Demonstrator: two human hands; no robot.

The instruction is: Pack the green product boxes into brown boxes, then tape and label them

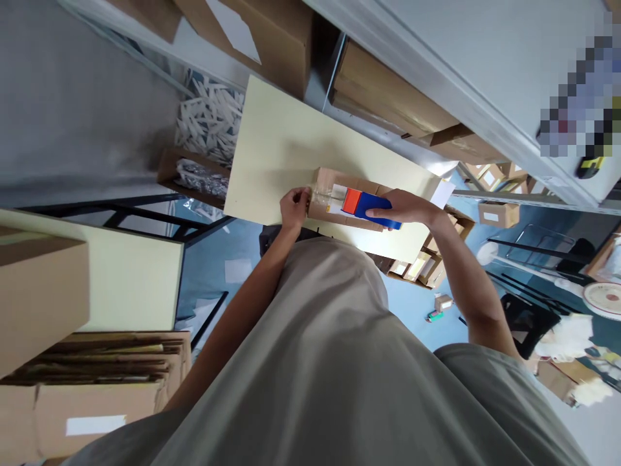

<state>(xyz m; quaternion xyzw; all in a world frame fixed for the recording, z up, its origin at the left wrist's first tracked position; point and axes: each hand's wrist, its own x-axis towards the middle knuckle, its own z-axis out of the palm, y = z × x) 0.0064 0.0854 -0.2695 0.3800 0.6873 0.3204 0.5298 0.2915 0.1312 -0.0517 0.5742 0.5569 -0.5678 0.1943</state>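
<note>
A small cardboard box lies on the cream tabletop in front of me, with shiny clear tape across its left part and a white label under the tool. My right hand is wrapped round a blue and orange-red tape dispenser, which rests over the middle of the box. At the box's left end is my left hand, its fingers curled and pressed against the edge. Its fingertips are partly hidden, so I cannot see whether they also pinch tape.
Large cartons stand on a shelf behind the table. At left, white strips fill a container beside a carton of clear plastic packs. Small boxes sit in an open carton at right. Flattened cardboard stands at lower left.
</note>
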